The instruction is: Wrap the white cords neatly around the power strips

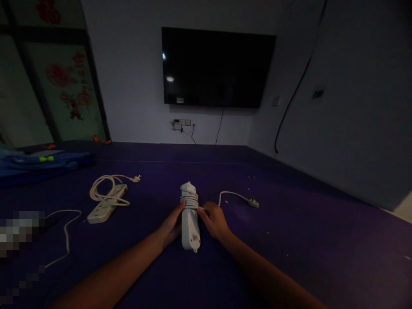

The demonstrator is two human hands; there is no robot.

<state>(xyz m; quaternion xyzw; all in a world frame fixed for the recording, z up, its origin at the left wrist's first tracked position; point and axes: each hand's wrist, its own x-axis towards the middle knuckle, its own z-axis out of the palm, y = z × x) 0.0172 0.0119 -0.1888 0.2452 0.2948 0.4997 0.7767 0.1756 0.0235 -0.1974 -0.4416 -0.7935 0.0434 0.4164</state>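
Note:
A white power strip (190, 229) is held upright before me, its plain underside with a small label facing me. Several turns of its white cord (189, 200) are wound round the upper part. My left hand (174, 225) grips the strip's left side, thumb at the edge of the coil. On the right, my right hand (215, 219) pinches the cord close to the strip, thumb and fingers closed. From that hand the loose end arcs right to a plug (253, 202) lying on the purple surface.
Another power strip (107, 210) lies to the left with its cord looped loosely over it. Farther left are a thin white cable (67, 234) and blue cloth (48, 161). A television (219, 68) hangs on the far wall above sockets (185, 123). Small white scraps dot the surface at right.

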